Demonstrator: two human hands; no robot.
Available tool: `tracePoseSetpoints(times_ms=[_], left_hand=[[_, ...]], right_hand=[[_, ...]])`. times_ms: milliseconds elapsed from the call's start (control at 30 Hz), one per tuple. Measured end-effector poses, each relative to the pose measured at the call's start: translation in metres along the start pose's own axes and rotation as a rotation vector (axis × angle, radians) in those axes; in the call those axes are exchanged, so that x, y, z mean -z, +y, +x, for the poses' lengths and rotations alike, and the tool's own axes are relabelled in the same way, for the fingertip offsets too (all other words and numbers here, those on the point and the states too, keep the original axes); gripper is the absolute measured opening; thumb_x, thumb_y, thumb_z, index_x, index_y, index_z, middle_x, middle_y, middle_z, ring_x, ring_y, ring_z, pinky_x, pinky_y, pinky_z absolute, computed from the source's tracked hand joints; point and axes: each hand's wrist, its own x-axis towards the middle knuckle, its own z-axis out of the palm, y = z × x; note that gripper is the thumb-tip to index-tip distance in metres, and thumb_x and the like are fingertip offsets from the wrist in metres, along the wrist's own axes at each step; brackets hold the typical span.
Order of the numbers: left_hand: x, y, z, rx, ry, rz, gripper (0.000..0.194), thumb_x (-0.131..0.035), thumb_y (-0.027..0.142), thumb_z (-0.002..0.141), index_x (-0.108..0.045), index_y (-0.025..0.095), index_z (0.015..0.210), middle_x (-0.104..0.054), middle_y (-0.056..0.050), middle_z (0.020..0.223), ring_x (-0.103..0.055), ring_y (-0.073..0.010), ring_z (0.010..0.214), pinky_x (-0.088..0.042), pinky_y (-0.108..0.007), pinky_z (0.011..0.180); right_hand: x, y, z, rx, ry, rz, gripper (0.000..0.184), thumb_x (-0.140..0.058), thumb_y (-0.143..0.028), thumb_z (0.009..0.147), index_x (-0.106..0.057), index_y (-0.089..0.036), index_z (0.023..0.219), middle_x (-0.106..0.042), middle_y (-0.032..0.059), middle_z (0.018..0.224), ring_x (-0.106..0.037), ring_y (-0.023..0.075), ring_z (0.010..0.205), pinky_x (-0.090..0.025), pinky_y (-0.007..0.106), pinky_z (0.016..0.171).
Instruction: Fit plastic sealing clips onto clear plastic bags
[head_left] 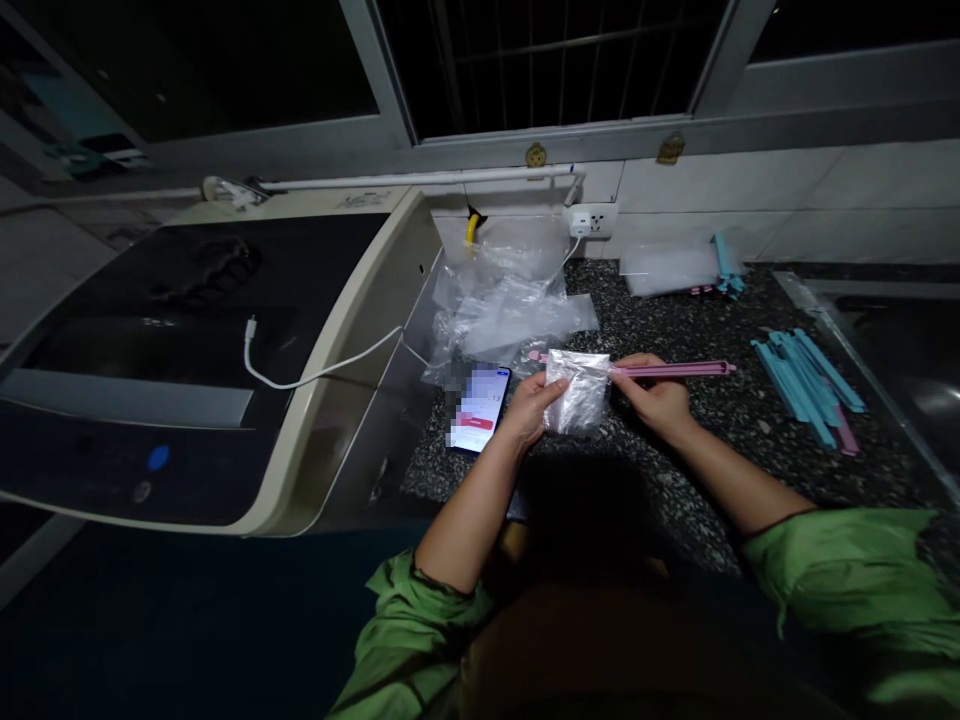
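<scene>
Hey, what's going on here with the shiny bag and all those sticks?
A person's left hand pinches a shiny plastic bag, while the right hand holds a long pink strip at the bag's edge. Loose blue strips lie on the counter to the right. Behind the hands is a pile of clear bags, and a lit phone lies to the left.

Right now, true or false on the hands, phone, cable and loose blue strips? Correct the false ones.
1. The left hand holds a plastic packet. True.
2. The right hand holds a blue strip. False: it holds a pink strip.
3. The phone has its screen lit. True.
4. The white cable ends in the phone. False: its free end is over the washing machine.
5. Loose blue strips lie right of both hands. True.
</scene>
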Motion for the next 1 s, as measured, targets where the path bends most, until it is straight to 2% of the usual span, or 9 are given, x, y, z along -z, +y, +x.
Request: tracePoseSetpoints(times_ms=[333,567,733,833,1000], left_hand=[[0.005,-0.003,0.007,0.012,0.055,0.003,0.038,-0.083,0.032,0.042,-0.066,0.012,0.07,-0.066,-0.001,0.063,-0.057,-0.0118,0.056,-0.043,-0.025,0.062],[0.009,-0.007,0.011,0.1,0.047,0.064,0.032,-0.082,0.03,0.047,-0.066,0.011,0.067,-0.066,-0.004,0.06,-0.058,-0.0139,0.055,-0.045,-0.027,0.062],[0.009,-0.008,0.012,0.153,0.062,0.046,0.025,-0.078,0.024,0.054,-0.065,0.01,0.07,-0.067,-0.005,0.063,-0.061,-0.0151,0.059,-0.048,-0.03,0.068],[0.007,-0.008,0.013,0.189,0.103,0.006,0.017,-0.073,0.016,0.059,-0.065,0.009,0.072,-0.067,-0.004,0.061,-0.062,-0.0146,0.057,-0.05,-0.03,0.07],[0.004,-0.006,0.012,0.236,0.137,-0.034,0.006,-0.067,0.012,0.066,-0.064,0.009,0.069,-0.067,-0.007,0.06,-0.067,-0.0204,0.066,-0.052,-0.035,0.077]], right_hand=[[0.003,0.003,-0.005,-0.035,-0.037,-0.007,0.034,-0.063,-0.055,0.07,-0.06,-0.021,0.073,-0.063,0.0031,0.074,-0.06,0.0171,0.071,-0.051,0.034,0.071],[0.002,0.007,-0.009,-0.05,-0.079,-0.006,0.033,-0.063,-0.055,0.07,-0.06,-0.022,0.074,-0.063,0.0027,0.074,-0.059,0.017,0.071,-0.051,0.034,0.072],[-0.001,0.011,-0.01,-0.097,-0.104,0.026,0.034,-0.064,-0.054,0.069,-0.06,-0.021,0.074,-0.064,0.0027,0.074,-0.059,0.017,0.072,-0.05,0.035,0.073],[-0.002,0.014,-0.01,-0.118,-0.106,0.031,0.034,-0.065,-0.053,0.069,-0.06,-0.02,0.075,-0.064,0.0027,0.074,-0.059,0.0167,0.071,-0.05,0.034,0.072],[-0.004,0.016,-0.011,-0.141,-0.114,0.045,0.034,-0.065,-0.053,0.068,-0.061,-0.02,0.075,-0.064,0.0026,0.071,-0.058,0.0159,0.066,-0.049,0.031,0.064]])
